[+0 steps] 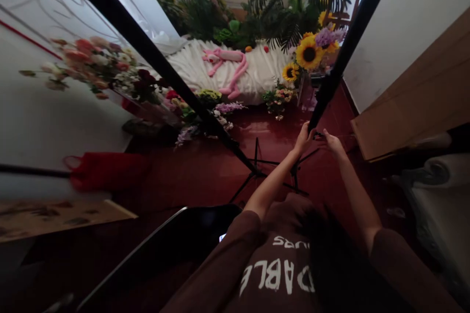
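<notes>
A black tripod stand [332,76] rises from the floor in front of me, slightly to the right. My left hand [304,139] is wrapped around the lower part of its pole. Just right of the pole, my right hand [332,143] has its fingers at a small black knob [318,135] on the stand, seemingly pinching it; the fingertips are small and dim. Another black tripod stand [176,85] slants across the left of the head view, its legs spread on the floor near those of the first.
Behind the stands, a pink plush toy [229,56] lies on a white draped cloth [187,66]. Sunflowers [308,53] stand right, pink and white flowers [88,58] left. A red bag [103,171] hangs at left. A wooden board [414,88] leans right. A dark black-rimmed panel [165,239] is close by.
</notes>
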A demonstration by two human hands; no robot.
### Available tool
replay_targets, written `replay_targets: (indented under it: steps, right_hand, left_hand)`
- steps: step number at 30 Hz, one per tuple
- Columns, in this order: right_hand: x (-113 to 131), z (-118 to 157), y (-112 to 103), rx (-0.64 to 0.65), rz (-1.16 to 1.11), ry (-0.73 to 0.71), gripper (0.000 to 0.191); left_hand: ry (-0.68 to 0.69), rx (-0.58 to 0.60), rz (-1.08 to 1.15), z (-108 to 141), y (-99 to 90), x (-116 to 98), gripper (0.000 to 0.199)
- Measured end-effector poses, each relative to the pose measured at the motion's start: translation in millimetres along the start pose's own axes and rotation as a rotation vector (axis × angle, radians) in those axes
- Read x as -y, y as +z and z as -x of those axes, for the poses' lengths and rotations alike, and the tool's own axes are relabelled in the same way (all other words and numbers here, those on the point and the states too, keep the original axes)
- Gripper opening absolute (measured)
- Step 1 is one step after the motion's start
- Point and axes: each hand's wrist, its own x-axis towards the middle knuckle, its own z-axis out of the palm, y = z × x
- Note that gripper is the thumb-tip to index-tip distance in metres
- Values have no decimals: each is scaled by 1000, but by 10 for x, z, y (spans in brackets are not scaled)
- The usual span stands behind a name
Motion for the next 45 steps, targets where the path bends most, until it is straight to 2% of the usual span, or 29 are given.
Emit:
replay_targets:
  steps: [3,6,12,16,19,21,22,25,28,30,31,33,35,41,45]
  right_hand:
    - [34,-29,-27,81,-31,31,27]
    - [20,-69,-99,159,-57,-4,26]
    - [-42,-199,-190,226,-13,-289,40]
    - [-63,-293,-176,235,-7,-394,34]
    - [-15,-287,-200,223,111,-492,21]
    - [110,-206,-218,198,223,-592,17]
    - [210,-138,-217,172,260,-655,21]
    - [641,150,-120,71,276,-895,57]
    - [1126,443,138,44,329,-1161,93]
    - [1373,556,360,14,420,-1270,102]
    - [1459,579,466,-41,496,-1306,101]
    - [1561,568,634,-169,582,-1318,90]
    - [1591,508,718,-227,623,-1301,78]
    - [1544,368,663,-87,662,-1275,66]
    - [1338,336,675,-141,670,-1205,68]
  left_hand:
    - [-13,10,-31,-1,14,40,30]
    - [-23,3,-55,10,-8,51,25]
    - [-45,-33,-47,16,10,51,24]
    - [-31,-24,-51,18,20,68,25]
    - [-15,-22,-66,19,21,70,22]
    - [-12,-14,-65,20,23,64,22]
    - [-11,-11,-64,21,24,59,22]
    - [-9,-18,-74,24,26,47,25]
    - [-4,-30,-84,23,24,46,30]
    - [6,-33,-87,21,21,53,35]
    - [11,-31,-90,20,21,59,36]
    - [15,-21,-100,17,21,73,37]
    - [13,-6,-114,15,22,89,38]
    - [21,13,-143,13,6,114,40]
    - [20,33,-150,19,-3,134,42]
